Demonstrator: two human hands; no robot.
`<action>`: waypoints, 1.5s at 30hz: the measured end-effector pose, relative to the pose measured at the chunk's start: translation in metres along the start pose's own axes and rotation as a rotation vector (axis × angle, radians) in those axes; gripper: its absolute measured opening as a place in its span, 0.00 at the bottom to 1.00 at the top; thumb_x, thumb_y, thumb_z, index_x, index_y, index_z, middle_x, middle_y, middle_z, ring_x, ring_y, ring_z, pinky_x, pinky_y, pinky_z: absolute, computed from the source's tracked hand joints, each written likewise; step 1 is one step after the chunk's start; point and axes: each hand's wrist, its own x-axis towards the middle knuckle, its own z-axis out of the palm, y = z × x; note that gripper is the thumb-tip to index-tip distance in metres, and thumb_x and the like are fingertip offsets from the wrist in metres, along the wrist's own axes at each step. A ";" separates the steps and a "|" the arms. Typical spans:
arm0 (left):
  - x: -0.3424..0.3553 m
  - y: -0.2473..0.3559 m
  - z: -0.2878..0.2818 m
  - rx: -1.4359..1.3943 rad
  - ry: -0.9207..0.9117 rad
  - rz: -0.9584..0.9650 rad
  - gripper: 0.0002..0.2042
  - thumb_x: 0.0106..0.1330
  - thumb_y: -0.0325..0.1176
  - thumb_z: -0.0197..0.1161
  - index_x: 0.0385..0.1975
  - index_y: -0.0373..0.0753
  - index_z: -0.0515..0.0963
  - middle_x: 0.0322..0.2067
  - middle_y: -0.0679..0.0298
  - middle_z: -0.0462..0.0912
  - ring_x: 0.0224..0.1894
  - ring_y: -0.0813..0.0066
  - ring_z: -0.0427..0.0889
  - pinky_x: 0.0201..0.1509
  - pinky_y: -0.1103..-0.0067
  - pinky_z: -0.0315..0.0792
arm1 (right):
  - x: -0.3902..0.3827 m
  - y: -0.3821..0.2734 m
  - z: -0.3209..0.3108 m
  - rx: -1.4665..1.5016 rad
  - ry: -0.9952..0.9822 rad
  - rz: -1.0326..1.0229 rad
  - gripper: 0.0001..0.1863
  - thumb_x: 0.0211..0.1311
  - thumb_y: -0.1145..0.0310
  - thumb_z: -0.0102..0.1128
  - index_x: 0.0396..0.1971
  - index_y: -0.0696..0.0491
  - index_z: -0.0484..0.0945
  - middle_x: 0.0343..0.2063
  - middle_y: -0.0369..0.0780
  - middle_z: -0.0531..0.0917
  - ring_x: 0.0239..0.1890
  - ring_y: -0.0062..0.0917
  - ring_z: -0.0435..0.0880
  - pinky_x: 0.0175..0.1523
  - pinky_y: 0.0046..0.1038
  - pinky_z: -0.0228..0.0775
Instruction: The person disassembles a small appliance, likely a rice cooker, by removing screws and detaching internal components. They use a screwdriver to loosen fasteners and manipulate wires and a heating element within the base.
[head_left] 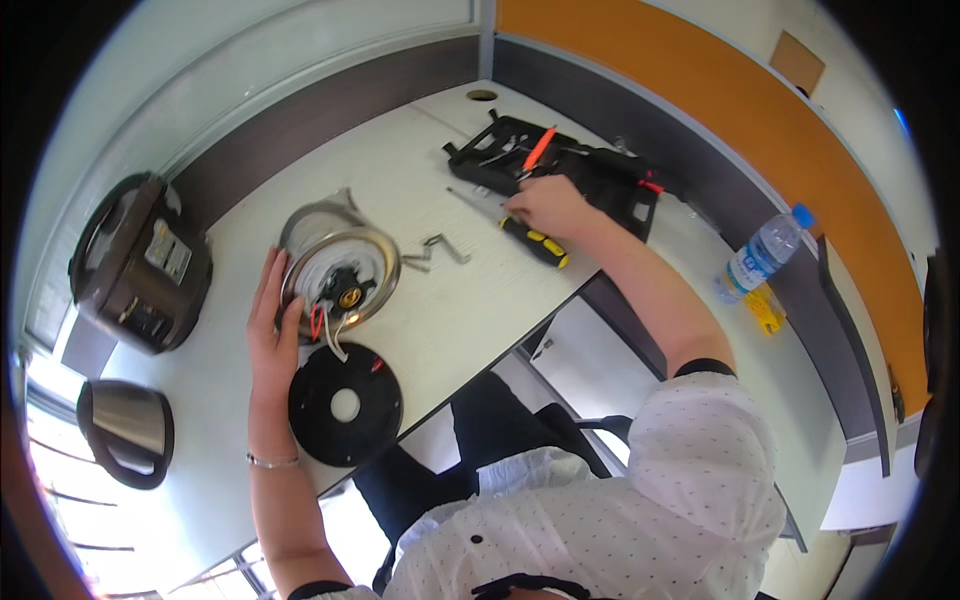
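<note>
An upturned steel kettle (340, 262) lies on the white desk (440, 320), its underside open with wires and a brass part showing. My left hand (270, 330) rests flat against the kettle's left side, fingers spread. A black round base plate (345, 404) lies just in front of the kettle. My right hand (545, 207) reaches out to the black tool case (590, 170) and lies over a black-and-yellow-handled screwdriver (535, 243); I cannot tell if it grips it. A small bent metal part (435, 250) lies between kettle and screwdriver.
A dark pressure cooker (140, 265) stands at the desk's left. Near the left front corner is a second steel kettle with a black handle (125, 430). A plastic water bottle (765, 250) lies on the neighbouring desk at right. Partition walls close off the back.
</note>
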 end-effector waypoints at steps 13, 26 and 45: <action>0.000 -0.004 0.002 0.006 -0.002 0.013 0.24 0.64 0.21 0.49 0.63 0.36 0.63 0.65 0.51 0.62 0.65 0.56 0.64 0.66 0.70 0.59 | 0.003 -0.043 -0.039 -0.083 0.035 0.092 0.06 0.44 0.69 0.59 0.23 0.53 0.81 0.23 0.42 0.80 0.30 0.37 0.83 0.31 0.37 0.75; -0.005 -0.005 -0.003 -0.010 0.005 0.012 0.24 0.65 0.23 0.51 0.63 0.38 0.65 0.65 0.54 0.64 0.66 0.61 0.64 0.64 0.73 0.62 | -0.051 -0.240 -0.227 -0.016 0.055 -0.441 0.07 0.36 0.68 0.62 0.15 0.55 0.75 0.12 0.39 0.73 0.19 0.31 0.80 0.22 0.32 0.70; -0.003 -0.008 0.002 0.003 0.064 0.056 0.24 0.61 0.25 0.60 0.60 0.45 0.70 0.61 0.50 0.67 0.59 0.53 0.72 0.58 0.72 0.69 | -0.056 -0.272 -0.219 0.240 0.289 -0.962 0.06 0.47 0.72 0.65 0.23 0.58 0.78 0.19 0.39 0.76 0.20 0.29 0.77 0.25 0.27 0.68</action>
